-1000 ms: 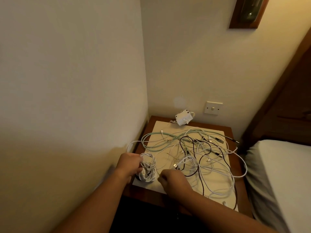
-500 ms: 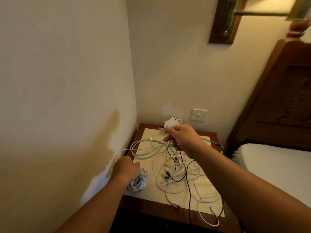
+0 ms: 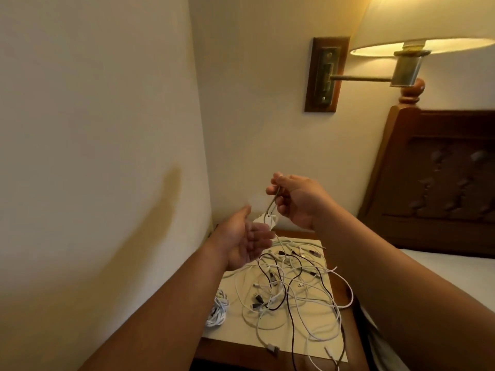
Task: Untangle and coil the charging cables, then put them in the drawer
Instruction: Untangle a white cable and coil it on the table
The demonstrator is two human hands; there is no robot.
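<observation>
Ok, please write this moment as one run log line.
right hand: pinches lifted cable | left hand: open, below | coiled cable: on nightstand

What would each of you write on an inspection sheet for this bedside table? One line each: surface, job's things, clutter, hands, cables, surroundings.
Surface: cream mat on a wooden nightstand.
Job's things: one coiled white cable at the mat's left edge; loose tangle of white and black cables; drawer not in view.
Clutter: white charger block near the wall.
Hands: right hand pinches a lifted cable; left hand open, palm up, below it.
Cables: lifted cable trails down into the tangle; several plugs lie loose.
Surroundings: lit wall lamp, carved headboard, bed at right.
</observation>
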